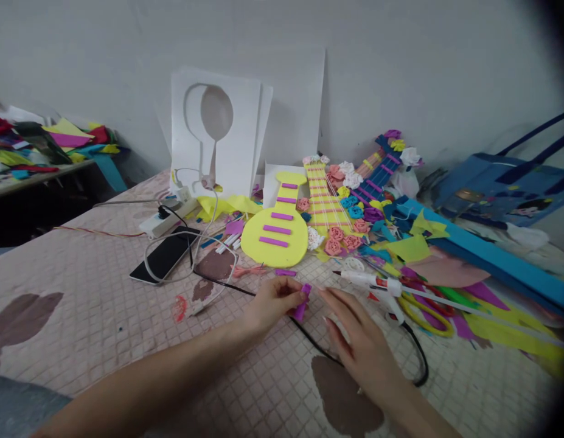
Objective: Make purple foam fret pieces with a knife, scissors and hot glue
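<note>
My left hand (pixel 275 301) pinches a small purple strip (pixel 302 302), which stands nearly upright between thumb and fingers. Just to its right my right hand (pixel 355 334) is open, fingers apart, holding nothing. A second purple strip (pixel 286 273) lies on the table beyond my left hand. Behind it is a yellow guitar-shaped cutout (pixel 275 243) with several purple bars across its neck and body. The white glue gun (pixel 370 280) rests to the right, beyond my right hand, its tip pointing left.
A black phone (pixel 165 255), a power strip (pixel 167 220) and loose cables lie left. Decorated guitar shapes (pixel 325 201) and paper flowers stand behind. Yellow-handled scissors (pixel 425 316), paper scraps, a blue strip (pixel 482 249) and a blue bag (pixel 505 188) are right. White boards (pixel 245 134) lean on the wall.
</note>
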